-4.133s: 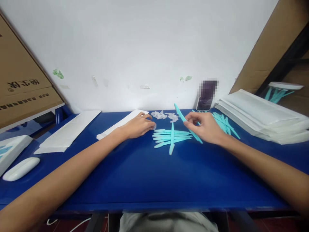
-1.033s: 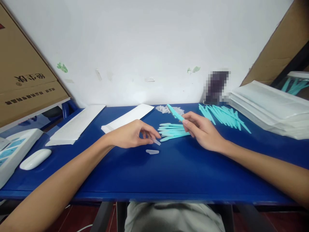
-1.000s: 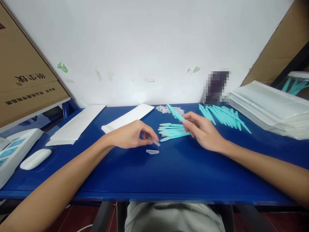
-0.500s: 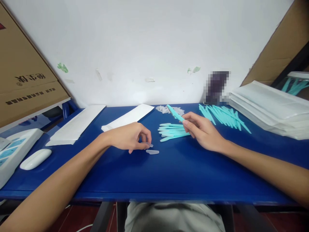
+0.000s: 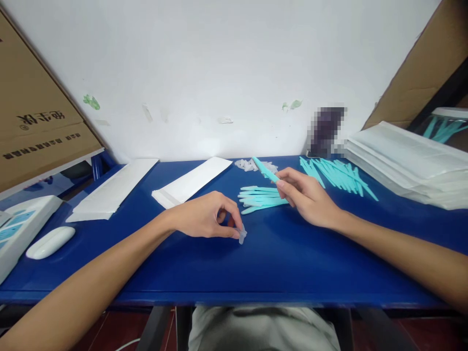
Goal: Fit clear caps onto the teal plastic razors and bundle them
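My left hand is closed in a pinch, its thumb and fingertips gripping translucent plastic blade caps just over the blue table; how many is hard to make out. In my right hand is a turquoise eyebrow razor, pinched by its handle with the blade end slanting up to the left. Below that razor lies a bunch of capped-looking turquoise razors, partly hidden by my right fingers. A heap of loose translucent caps lies behind, near the wall.
More turquoise razors lie spread at the back right, beside a stack of white padded envelopes. Two flat white packets rest at the left. A white mouse and a white device stand at the far left.
My left hand has moved right and slightly nearer. The cap that lay on the table by its fingertips is now gathered into its pinch. My right hand stays nearly still with the razor.
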Tool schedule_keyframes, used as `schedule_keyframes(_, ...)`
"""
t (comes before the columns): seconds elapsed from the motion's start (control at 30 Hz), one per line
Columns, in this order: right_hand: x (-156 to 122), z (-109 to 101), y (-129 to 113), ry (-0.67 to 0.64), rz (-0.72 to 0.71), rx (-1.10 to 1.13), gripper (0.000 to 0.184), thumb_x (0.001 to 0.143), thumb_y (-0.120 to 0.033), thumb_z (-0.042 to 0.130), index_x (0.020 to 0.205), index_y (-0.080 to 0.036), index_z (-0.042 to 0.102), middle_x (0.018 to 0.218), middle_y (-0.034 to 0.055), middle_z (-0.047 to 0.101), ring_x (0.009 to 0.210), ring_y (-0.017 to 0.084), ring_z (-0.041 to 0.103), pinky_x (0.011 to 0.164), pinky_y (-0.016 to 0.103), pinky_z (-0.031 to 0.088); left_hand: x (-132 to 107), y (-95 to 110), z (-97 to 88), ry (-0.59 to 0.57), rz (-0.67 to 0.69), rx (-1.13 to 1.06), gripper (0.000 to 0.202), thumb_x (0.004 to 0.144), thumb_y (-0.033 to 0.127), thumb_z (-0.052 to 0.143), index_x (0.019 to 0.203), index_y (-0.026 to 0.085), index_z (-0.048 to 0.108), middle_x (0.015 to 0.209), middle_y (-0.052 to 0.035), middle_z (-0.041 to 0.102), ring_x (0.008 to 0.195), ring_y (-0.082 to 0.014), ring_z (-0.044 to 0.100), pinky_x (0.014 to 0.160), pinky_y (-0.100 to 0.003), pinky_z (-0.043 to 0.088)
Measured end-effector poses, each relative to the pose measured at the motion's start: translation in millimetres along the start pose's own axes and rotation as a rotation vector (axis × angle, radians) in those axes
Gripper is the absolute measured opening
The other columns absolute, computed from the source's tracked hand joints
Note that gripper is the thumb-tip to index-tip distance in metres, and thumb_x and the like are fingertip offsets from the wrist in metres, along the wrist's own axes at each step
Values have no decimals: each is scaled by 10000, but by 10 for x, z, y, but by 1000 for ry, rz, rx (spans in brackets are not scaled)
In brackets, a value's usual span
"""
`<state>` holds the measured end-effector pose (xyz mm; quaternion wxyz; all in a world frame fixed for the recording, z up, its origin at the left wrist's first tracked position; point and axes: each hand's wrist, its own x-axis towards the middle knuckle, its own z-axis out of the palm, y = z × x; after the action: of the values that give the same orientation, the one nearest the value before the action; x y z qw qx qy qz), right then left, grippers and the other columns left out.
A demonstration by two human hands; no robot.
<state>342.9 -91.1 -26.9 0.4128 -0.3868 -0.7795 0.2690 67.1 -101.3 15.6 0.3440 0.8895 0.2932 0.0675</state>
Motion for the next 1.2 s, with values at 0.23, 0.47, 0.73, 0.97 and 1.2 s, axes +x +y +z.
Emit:
schedule_keyframes(0.23, 10, -1, -10, 9, 2, -13, 248, 1000, -450, 480, 982, -220, 570, 679, -18, 548, 547, 121, 464, 552, 285, 382, 1, -54, 13, 38, 2, -13, 178, 867, 346, 733, 944, 199, 798, 927, -50, 673, 609, -83, 553, 557, -214, 449)
schedule_keyframes(0.47, 14, -5, -28, 8, -2, -22, 237, 1003, -436, 473, 980, -220, 567, 674, -20, 548, 544, 120, 468, 551, 281, 381, 16, -27, 28, -40, 110, 14, 156, 910, 212, 686, 997, 263, 806, 1337, -55, 620, 971, -153, 645, 695, -222, 473)
schedule_keyframes(0.73, 10, -14, -22, -6, -25, -62, 237, 1007, -422, 462, 971, -209, 559, 673, -27, 540, 548, 113, 466, 561, 271, 369, 31, -93, 23, -89, 112, -96, 144, 866, 206, 745, 990, 239, 809, 1152, -63, 726, 986, -179, 675, 755, -249, 493)
schedule_keyframes(0.97, 9, -49, -48, -32, -90, -177, 242, 1022, -403, 435, 980, -203, 564, 671, -32, 547, 561, 116, 465, 587, 268, 365, 49, -89, 48, -41, 123, -74, 74, 867, 236, 745, 909, 194, 789, 943, -59, 741, 848, -152, 670, 765, -246, 509)
schedule_keyframes(1.2, 78, -307, -163, -434, -245, -578, 287, 1006, -339, 436, 991, -173, 671, 900, 64, 705, 744, 182, 627, 668, 300, 427, 50, -169, 9, 86, -112, -30, 216, 810, 297, 791, 968, 157, 740, 805, -36, 746, 728, -148, 669, 657, -235, 523)
